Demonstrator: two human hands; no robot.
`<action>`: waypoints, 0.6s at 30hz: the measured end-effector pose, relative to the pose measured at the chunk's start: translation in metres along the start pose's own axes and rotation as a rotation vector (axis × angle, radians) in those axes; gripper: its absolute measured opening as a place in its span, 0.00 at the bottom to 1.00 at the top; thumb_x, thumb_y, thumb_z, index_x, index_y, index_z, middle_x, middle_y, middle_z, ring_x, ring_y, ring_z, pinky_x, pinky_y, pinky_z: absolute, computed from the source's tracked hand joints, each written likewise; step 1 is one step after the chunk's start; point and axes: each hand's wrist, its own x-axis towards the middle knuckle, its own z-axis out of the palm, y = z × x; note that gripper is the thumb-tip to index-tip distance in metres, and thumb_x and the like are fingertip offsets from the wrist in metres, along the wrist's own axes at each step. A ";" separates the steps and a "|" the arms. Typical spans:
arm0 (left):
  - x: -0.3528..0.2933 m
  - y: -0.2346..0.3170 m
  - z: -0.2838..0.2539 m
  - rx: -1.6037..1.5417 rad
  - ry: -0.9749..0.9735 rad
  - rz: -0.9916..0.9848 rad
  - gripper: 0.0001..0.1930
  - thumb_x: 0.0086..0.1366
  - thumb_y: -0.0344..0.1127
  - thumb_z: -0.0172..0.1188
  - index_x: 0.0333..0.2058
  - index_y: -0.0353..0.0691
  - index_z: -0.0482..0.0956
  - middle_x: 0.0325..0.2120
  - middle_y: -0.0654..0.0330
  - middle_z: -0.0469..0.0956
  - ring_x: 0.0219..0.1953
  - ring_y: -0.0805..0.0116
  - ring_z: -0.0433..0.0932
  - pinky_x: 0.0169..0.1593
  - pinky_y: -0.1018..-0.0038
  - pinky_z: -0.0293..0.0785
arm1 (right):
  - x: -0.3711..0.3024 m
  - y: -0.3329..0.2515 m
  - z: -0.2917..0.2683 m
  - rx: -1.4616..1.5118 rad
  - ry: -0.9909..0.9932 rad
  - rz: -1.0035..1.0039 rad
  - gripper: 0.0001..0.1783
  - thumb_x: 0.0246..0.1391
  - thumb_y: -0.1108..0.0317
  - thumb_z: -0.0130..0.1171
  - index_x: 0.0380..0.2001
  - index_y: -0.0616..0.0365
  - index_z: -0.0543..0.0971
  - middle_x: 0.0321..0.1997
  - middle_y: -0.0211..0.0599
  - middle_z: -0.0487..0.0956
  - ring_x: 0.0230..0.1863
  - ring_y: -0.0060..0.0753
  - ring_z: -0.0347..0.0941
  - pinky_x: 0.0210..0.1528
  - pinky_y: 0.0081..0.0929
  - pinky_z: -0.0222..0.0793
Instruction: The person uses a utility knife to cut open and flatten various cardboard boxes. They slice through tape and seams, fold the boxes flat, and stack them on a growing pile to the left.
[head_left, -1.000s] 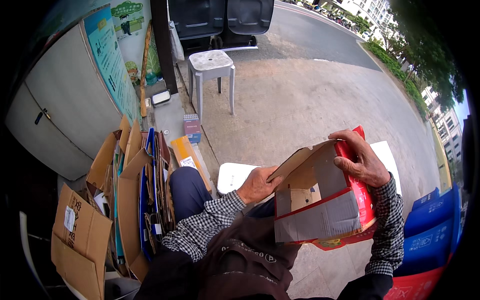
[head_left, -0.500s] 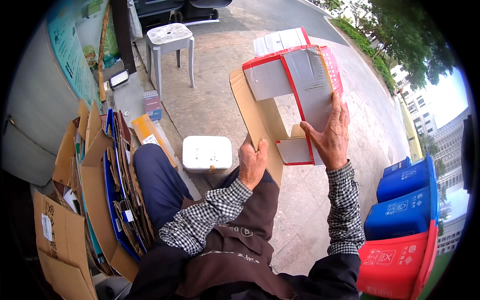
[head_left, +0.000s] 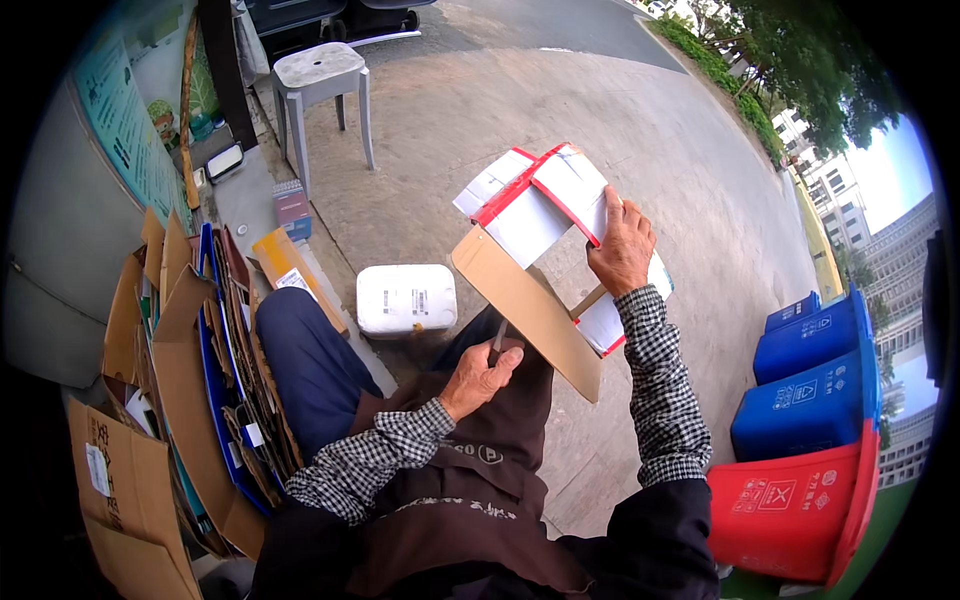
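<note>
A cardboard box (head_left: 530,310), open at its ends, hangs tilted in front of me. Its near panel is plain brown, while the far flaps are white with red edges. My right hand (head_left: 622,245) is closed on a white, red-edged panel at the box's right side. Lower and to the left, my left hand (head_left: 478,382) is closed around a small knife (head_left: 498,342), its narrow dark end pointing up past the fingers. That hand is just left of the brown panel, apart from it. The palm hides the rest of the knife.
A white lidded tub (head_left: 406,300) stands beyond my left knee. Flattened cardboard (head_left: 185,340) is packed upright at my left. Farther off is a grey stool (head_left: 320,75). Blue bins (head_left: 795,405) and a red bin (head_left: 785,510) line the right.
My left hand has come off the box's brown panel and moved down and left; a knife now shows in it. My right hand has drawn the box nearer and tilted it.
</note>
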 end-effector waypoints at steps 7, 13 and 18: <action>0.021 0.036 -0.147 0.989 0.434 0.432 0.16 0.69 0.35 0.55 0.53 0.36 0.75 0.41 0.46 0.82 0.40 0.48 0.82 0.43 0.58 0.77 | -0.016 -0.013 -0.001 0.065 -0.005 -0.182 0.48 0.42 0.71 0.69 0.69 0.49 0.63 0.63 0.52 0.68 0.61 0.57 0.67 0.64 0.52 0.61; 0.096 0.093 -0.126 1.594 0.318 0.833 0.17 0.66 0.31 0.57 0.53 0.35 0.75 0.31 0.55 0.74 0.29 0.62 0.81 0.30 0.68 0.77 | -0.008 -0.012 -0.010 0.075 0.045 -0.304 0.43 0.44 0.72 0.66 0.66 0.53 0.66 0.61 0.53 0.71 0.57 0.58 0.71 0.61 0.50 0.65; 0.149 0.095 -0.125 1.786 0.340 1.066 0.19 0.63 0.31 0.58 0.53 0.36 0.76 0.29 0.58 0.74 0.24 0.69 0.79 0.24 0.73 0.76 | -0.010 -0.019 -0.019 0.152 -0.014 -0.348 0.41 0.42 0.73 0.65 0.64 0.54 0.68 0.59 0.53 0.72 0.57 0.57 0.72 0.61 0.50 0.66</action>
